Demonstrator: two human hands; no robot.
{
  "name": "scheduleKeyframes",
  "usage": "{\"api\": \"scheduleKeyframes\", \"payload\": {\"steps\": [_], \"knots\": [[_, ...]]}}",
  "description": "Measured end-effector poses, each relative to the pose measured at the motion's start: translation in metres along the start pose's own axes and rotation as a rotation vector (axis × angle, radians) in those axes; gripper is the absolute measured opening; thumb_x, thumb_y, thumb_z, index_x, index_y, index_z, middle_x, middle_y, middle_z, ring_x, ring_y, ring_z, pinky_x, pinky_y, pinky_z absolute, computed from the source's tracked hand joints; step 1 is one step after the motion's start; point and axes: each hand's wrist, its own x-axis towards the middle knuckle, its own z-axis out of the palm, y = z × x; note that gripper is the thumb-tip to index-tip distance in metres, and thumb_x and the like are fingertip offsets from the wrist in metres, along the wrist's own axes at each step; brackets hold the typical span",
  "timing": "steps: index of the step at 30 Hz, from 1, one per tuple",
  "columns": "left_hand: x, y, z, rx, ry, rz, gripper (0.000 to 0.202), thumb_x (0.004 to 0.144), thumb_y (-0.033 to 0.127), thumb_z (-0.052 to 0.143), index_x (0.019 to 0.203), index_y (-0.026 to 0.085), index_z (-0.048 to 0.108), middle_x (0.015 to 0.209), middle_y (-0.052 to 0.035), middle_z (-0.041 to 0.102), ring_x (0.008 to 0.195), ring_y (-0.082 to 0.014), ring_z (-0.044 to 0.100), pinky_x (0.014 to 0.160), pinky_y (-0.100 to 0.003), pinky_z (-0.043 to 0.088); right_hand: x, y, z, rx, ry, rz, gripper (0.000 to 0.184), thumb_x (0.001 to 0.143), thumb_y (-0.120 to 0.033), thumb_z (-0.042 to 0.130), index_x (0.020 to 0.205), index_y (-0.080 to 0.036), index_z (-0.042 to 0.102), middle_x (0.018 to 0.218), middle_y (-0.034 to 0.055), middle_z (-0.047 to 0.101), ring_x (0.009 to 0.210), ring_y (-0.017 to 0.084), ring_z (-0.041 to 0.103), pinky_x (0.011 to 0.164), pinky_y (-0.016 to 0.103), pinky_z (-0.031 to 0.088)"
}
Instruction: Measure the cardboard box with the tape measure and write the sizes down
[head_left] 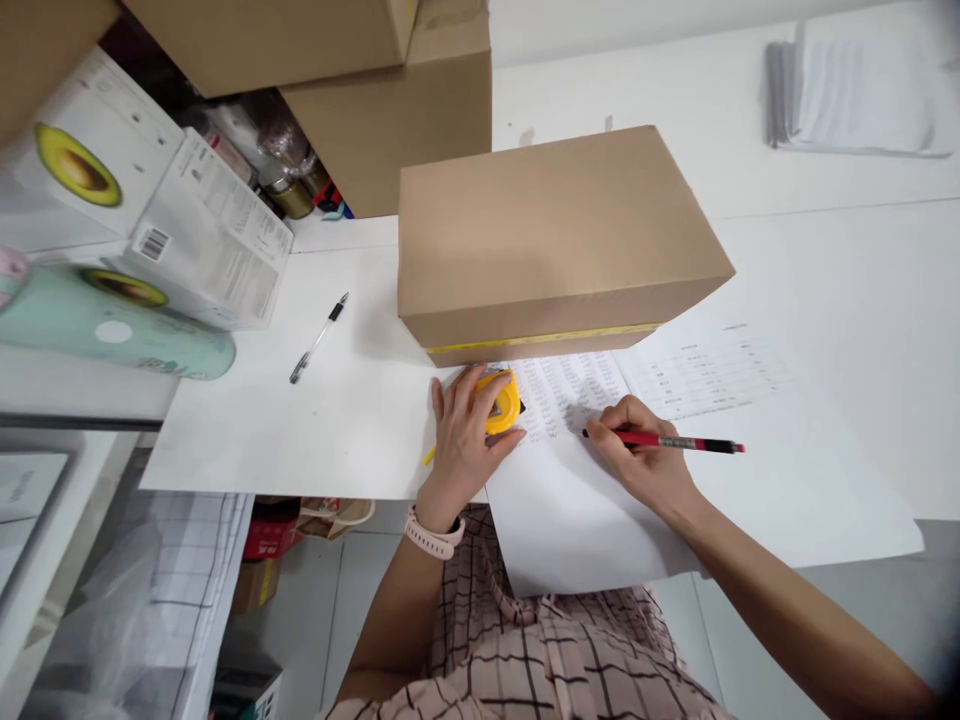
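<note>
On paper (585,530), the right hand (646,455) pinches a pen (686,443)

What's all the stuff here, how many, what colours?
Desk: 1, white, middle
Tape measure: 1, yellow, under left hand
Red pen: 1, red and black, in right hand
Paper sheets: 2+, white, on desk
Big carton: 1, brown, on desk
Stacked cartons: 2+, brown, back left
Avocado boxes: 2+, white, left
Bottle: 1, green, far left
Loose pen: 1, clear and black, left of big carton
Tin: 1+, gold, back left
Paper stack: 1, white, back right
Clutter: count unclear, partly red, below desk
Floor: 1, grey, below desk
Wristband: 1, pink, left wrist
Checked clothing: 1+, pink and black, bottom
Left hand: 1, on tape measure
Right hand: 1, holding red pen
</note>
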Motion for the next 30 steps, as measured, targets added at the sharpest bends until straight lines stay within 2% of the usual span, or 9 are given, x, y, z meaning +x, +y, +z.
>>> {"api": "scheduleKeyframes", "payload": {"steps": [6, 20, 30], "knots": [[-0.0002, -0.0001, 0.0012, 0.003, 0.029, 0.016, 0.059, 0.09, 0.035, 0.075, 0.142, 0.029, 0.048, 0.152, -0.0131, 0.051, 0.14, -0.0327, 0.05, 0.126, -0.064, 0.015, -0.0014, 0.0006, 0.0028, -0.001, 0.03, -0.001, 0.03, 0.088, -0.035, 0.068, 0.068, -0.024, 0.048, 0.058, -0.0035, 0.052, 0.05, 0.011, 0.04, 0.047, 0.027, 0.034], [-0.0003, 0.0012, -0.0003, 0.012, 0.013, 0.008, 0.06, 0.09, 0.033, 0.075, 0.143, 0.029, 0.048, 0.153, -0.0133, 0.051, 0.141, -0.0325, 0.049, 0.127, -0.063, 0.014, -0.0027, 0.0051, 0.005, 0.013, 0.018, 0.003, 0.032, 0.091, -0.035, 0.066, 0.069, -0.024, 0.046, 0.059, -0.004, 0.05, 0.053, 0.011, 0.039, 0.051, 0.028, 0.033], [-0.0003, 0.0009, -0.0005, 0.012, 0.009, 0.003, 0.06, 0.09, 0.032, 0.076, 0.143, 0.029, 0.049, 0.153, -0.013, 0.051, 0.141, -0.0324, 0.049, 0.127, -0.063, 0.014, -0.0026, 0.0072, 0.0047, 0.008, 0.037, 0.021, 0.031, 0.088, -0.032, 0.069, 0.067, -0.024, 0.047, 0.058, -0.0041, 0.049, 0.052, 0.011, 0.039, 0.05, 0.028, 0.032]]}}
